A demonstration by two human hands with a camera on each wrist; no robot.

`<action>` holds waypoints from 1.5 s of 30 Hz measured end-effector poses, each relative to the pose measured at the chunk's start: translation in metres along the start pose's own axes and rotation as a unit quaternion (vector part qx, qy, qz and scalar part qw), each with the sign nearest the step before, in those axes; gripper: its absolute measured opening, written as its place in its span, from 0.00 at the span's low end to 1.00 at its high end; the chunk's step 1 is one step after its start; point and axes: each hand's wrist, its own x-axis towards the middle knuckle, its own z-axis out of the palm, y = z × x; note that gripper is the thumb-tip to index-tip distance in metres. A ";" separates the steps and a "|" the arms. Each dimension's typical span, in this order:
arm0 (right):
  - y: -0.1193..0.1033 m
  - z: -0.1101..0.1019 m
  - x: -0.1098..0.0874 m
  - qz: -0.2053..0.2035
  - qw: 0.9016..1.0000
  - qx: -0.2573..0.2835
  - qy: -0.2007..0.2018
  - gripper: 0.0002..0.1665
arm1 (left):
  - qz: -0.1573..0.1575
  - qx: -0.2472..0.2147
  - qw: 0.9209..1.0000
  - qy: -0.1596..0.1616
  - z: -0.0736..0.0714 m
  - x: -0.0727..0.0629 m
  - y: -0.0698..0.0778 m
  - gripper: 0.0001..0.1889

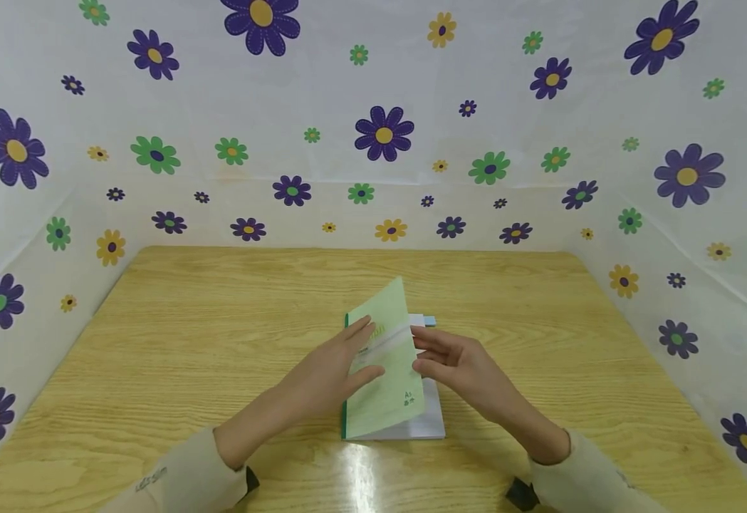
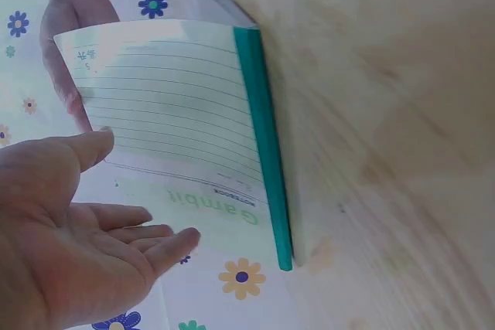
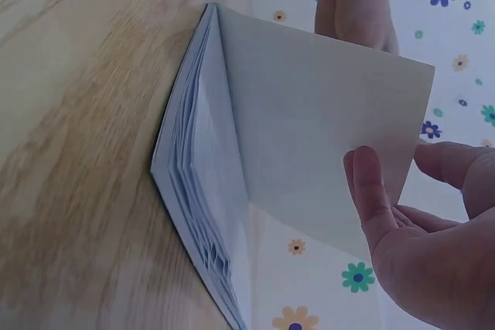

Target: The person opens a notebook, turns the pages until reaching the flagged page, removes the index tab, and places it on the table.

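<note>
A notebook (image 1: 434,417) lies on the table with its pale green front cover (image 1: 386,392) lifted partway, the dark green spine (image 2: 267,160) on the left. My right hand (image 1: 469,370) pinches the cover's free edge, the fingers on its inner side and the thumb on the outer side, as the right wrist view (image 3: 433,245) shows. My left hand (image 1: 318,374) is over the outer face of the cover, its fingers extended and thumb apart. White pages (image 3: 197,152) show under the raised cover, slightly fanned at their edges.
A light blue tab (image 1: 430,320) sticks out at the notebook's upper right. The wood-grain table (image 1: 219,306) extends around the notebook. A white flower-print sheet (image 1: 322,157) stands behind the table and along both sides.
</note>
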 end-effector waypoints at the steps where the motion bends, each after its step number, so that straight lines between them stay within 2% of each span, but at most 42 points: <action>1: -0.001 0.001 0.001 -0.002 1.000 0.004 -0.001 0.35 | 0.006 -0.015 1.000 0.005 -0.002 0.001 0.002 0.39; 7: -0.007 0.008 0.008 -0.025 0.998 0.045 -0.025 0.33 | 0.037 -0.092 0.995 0.024 -0.014 0.007 0.011 0.37; 14: -0.014 0.016 0.016 -0.047 0.997 0.051 -0.037 0.31 | 0.036 -0.151 0.988 0.026 -0.023 0.007 0.014 0.37; 23: -0.021 0.024 0.021 -0.051 0.997 0.045 -0.044 0.30 | 0.050 -0.175 0.983 0.014 -0.028 0.007 0.013 0.36; 30: -0.021 0.024 0.023 -0.059 0.996 0.028 -0.056 0.29 | 0.042 -0.201 0.979 0.008 -0.031 0.006 0.013 0.36; 33: -0.019 0.023 0.023 -0.053 0.997 0.003 -0.049 0.28 | 0.033 -0.210 0.977 0.004 -0.032 0.004 0.011 0.35; 37: -0.011 0.018 0.022 -0.032 0.997 -0.072 -0.022 0.27 | 0.018 -0.217 0.976 0.003 -0.035 0.000 0.007 0.34; 41: 0.000 0.013 0.021 -0.019 0.989 -0.148 -0.005 0.27 | 0.008 -0.222 0.975 0.006 -0.039 -0.006 0.000 0.33; 45: 0.011 0.009 0.017 0.005 0.980 -0.198 -0.003 0.31 | 0.000 -0.208 0.978 0.010 -0.042 -0.014 -0.009 0.32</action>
